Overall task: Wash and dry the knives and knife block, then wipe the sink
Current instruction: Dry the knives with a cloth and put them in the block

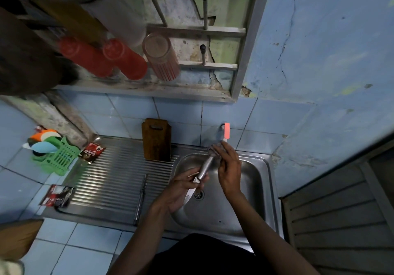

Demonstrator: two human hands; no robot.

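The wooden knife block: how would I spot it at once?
Find the steel sink and its ribbed draining board. The knife block stands upright at the board's back edge, against the blue tiles. It is the only brown wooden thing there, with a slot handle on top.

You stand over a steel sink (pixel 253 206). Your left hand (pixel 181 187) grips a metal-handled knife (pixel 203 169) near where blade meets handle, and your right hand (pixel 229 168) touches the handle's far end beneath an orange-handled tap (pixel 226 130). A wooden knife block (pixel 156 139) stands on the ridged drainboard (pixel 119 180), where another knife (pixel 141 198) lies.
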